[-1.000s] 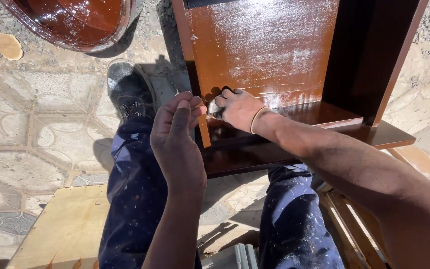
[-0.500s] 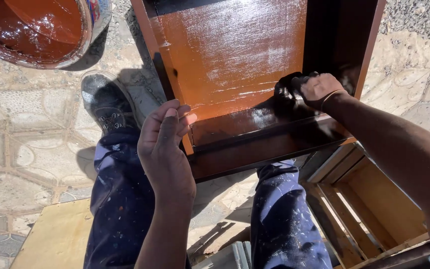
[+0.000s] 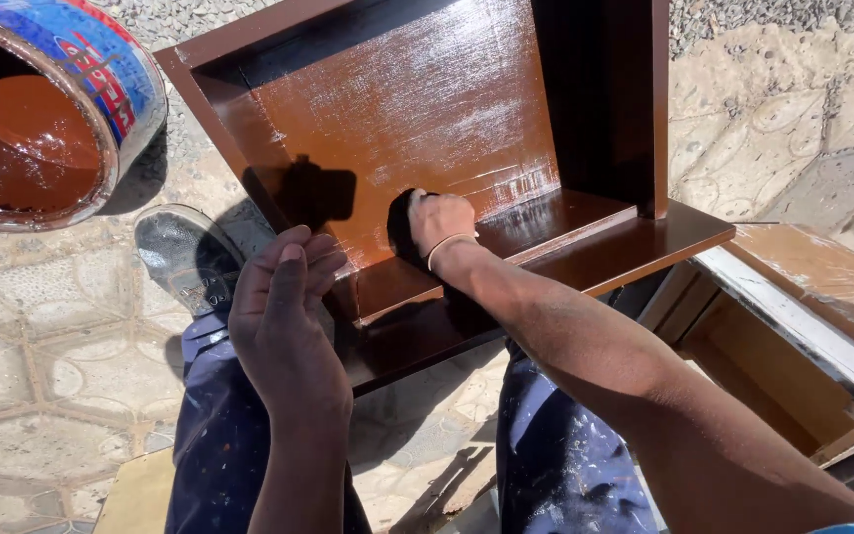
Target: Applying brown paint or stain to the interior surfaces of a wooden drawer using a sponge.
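The right hand [image 3: 439,222] presses a dark pad [image 3: 402,229] against the wooden box [image 3: 417,109] — fingers curled around it. The left hand [image 3: 284,321] grips the box's front edge, fingers pressed together — paint can [image 3: 46,109] left of it.

hard, bright sunlight falls from above, throwing a sharp black hand shadow onto the wet brown panel [image 3: 397,109], where white glare streaks the varnish; the paving [image 3: 793,129] bleaches pale; focus holds crisp throughout.

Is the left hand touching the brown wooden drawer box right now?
Touching. In the head view the left hand grips the near left edge of the brown wooden drawer box, fingers curled against it.
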